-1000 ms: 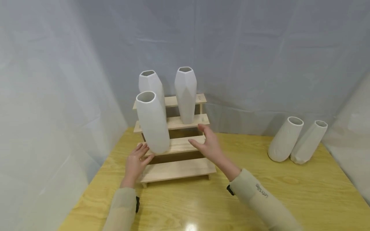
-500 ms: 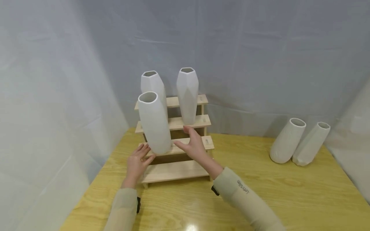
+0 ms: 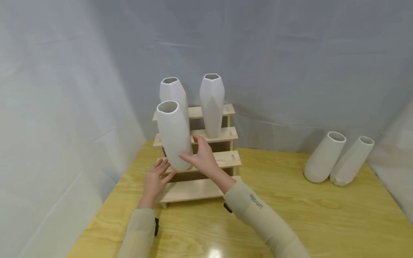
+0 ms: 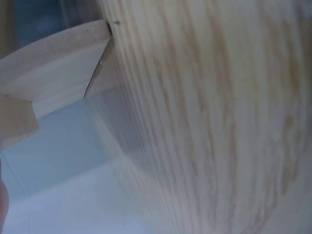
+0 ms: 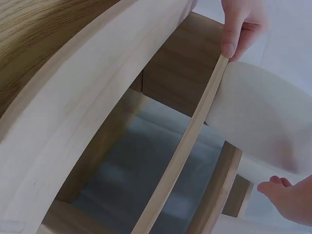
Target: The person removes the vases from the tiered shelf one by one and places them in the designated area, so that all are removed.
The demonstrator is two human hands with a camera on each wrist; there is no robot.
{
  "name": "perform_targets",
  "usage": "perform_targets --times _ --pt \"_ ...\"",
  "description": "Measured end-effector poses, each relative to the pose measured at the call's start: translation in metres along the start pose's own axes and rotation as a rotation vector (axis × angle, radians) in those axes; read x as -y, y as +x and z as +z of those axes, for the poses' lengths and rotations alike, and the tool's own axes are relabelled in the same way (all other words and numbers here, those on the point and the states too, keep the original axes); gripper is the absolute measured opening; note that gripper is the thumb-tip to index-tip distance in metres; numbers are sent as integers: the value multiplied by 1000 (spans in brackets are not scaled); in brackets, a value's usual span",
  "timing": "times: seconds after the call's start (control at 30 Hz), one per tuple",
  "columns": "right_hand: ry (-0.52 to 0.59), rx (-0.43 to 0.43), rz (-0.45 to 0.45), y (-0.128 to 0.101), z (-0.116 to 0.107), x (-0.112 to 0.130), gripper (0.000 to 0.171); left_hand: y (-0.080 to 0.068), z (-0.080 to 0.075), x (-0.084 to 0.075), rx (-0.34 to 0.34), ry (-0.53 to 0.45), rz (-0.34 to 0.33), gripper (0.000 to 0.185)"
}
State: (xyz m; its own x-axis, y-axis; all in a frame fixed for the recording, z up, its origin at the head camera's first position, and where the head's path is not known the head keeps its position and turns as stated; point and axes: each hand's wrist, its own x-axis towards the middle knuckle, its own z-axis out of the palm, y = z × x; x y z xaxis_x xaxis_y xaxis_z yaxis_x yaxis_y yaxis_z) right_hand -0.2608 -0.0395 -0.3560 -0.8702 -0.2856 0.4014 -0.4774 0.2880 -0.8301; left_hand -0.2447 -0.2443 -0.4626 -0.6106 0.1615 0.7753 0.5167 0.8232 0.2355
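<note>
Your right hand is on the lower body of the front vase, fingers bent around its right side, thumb toward the front. It looks like a light grip, not a full wrap. Your left hand sits w/ straight, relaxed fingers at the vase's base on the left; fingertips meet the edge of the step there, holding nothing.

The vase stands on the third step up of the wooden rack, left end, leaning a bit left as seen from the head cam. Two faceted vases stand behind it, higher up the rack. Two more vases stand leaning against each other on the desk, well apart to the right.

Handling: it's likely ceramic w/ a matte finish, so stiff, breakable and prob. heavier than it looks. It's tall w/ a small foot, so it tips easily. The matte skin should give decent friction. Best hold is low to mid body w/ both hands on opposite sides, not by the rim. Mind the neighbours behind; a knock could chip them.
</note>
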Motion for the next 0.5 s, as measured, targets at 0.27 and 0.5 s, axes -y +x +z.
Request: perform_targets --times 0.27,0.5 --pt "-2 -18 -4 8 9 -1 77 0 0 0 19 -1 -24 41" --pt "21 -39 -19 15 17 -1 81 0 0 1 16 1 -12 41"
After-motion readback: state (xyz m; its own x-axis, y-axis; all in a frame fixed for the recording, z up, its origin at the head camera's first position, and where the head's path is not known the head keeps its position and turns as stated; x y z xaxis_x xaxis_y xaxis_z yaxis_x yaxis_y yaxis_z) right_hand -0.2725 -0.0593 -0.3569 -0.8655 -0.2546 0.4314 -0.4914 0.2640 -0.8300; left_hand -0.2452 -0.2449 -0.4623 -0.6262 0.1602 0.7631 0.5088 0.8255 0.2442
